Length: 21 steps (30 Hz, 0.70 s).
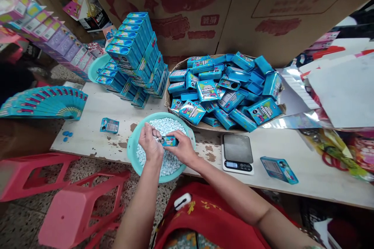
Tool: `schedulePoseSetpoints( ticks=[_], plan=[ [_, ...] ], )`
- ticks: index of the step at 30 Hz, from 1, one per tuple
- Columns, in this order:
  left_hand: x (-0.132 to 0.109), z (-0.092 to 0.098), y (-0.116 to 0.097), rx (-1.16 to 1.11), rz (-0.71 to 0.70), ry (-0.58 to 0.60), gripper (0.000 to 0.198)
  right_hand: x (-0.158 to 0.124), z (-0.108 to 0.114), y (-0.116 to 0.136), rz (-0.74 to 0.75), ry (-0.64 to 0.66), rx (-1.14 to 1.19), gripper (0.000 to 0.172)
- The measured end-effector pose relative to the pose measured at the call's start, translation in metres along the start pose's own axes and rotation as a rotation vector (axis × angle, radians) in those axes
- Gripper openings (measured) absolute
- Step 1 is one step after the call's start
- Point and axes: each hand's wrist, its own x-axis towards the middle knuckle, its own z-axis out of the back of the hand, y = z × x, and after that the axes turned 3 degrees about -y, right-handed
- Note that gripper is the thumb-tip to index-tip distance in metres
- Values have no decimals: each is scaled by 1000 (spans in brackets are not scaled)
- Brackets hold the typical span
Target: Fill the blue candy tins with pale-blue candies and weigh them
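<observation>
A turquoise plastic basin (132,148) full of small white candies (169,165) sits at the table's front edge. Over it, my right hand (184,148) grips a small blue candy box (168,141) between thumb and fingers, held on its side. My left hand (151,144) is curled, palm turned up, against the box's left end, with a few white candies at its fingertips. How many it holds is hidden by the fingers. Behind the basin, a cut-down carton (204,125) is heaped with blue candy boxes (209,90).
Blue boxes stand in a tall stack (137,54) at back left. A digital scale (238,151) and a single box (279,169) lie to the right; another box (110,125) lies left, near fanned flat cartons (43,103). Pink stools (68,210) stand at lower left.
</observation>
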Motion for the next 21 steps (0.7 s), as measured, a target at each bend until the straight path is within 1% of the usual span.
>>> schedulePoseSetpoints(
  ticks=[2, 4, 6, 7, 10, 12, 14, 15, 16, 17, 19, 20, 21],
  plan=[
    [-4, 0, 3, -4, -19, -23, 38, -2, 5, 4, 27, 12, -25, 30],
    [-7, 0, 7, 2, -60, -5, 37, -3, 7, 7, 52, 15, -46, 30],
    [-8, -1, 11, 37, -101, 1, 37, -2, 6, 7, 53, 18, -71, 30],
    [-8, -2, 13, 62, -114, -15, 37, -1, 4, 6, 44, 23, -85, 29],
    [-8, -6, 15, 87, -116, -67, 39, 3, 2, 1, 5, 40, -75, 30],
    [-6, -7, 14, 72, -88, -38, 39, 3, 8, 0, -22, 27, -13, 34],
    [-2, -2, 15, 97, -78, -4, 39, -4, 25, 1, -52, -5, 77, 36],
    [2, 2, 17, 160, -86, 4, 39, -9, 37, 2, -58, -24, 116, 37],
    [7, 8, 20, 273, -100, 23, 38, -16, 52, 2, -60, -43, 145, 37],
    [12, 14, 23, 435, -123, 54, 37, -24, 68, 1, -68, -65, 159, 37],
    [22, 21, 32, 830, -200, 138, 33, -44, 104, -5, -113, -124, 133, 37],
    [26, 21, 36, 1002, -251, 180, 33, -55, 123, -11, -152, -159, 98, 37],
    [28, 17, 40, 1114, -309, 215, 36, -66, 140, -18, -192, -197, 53, 37]
  ],
)
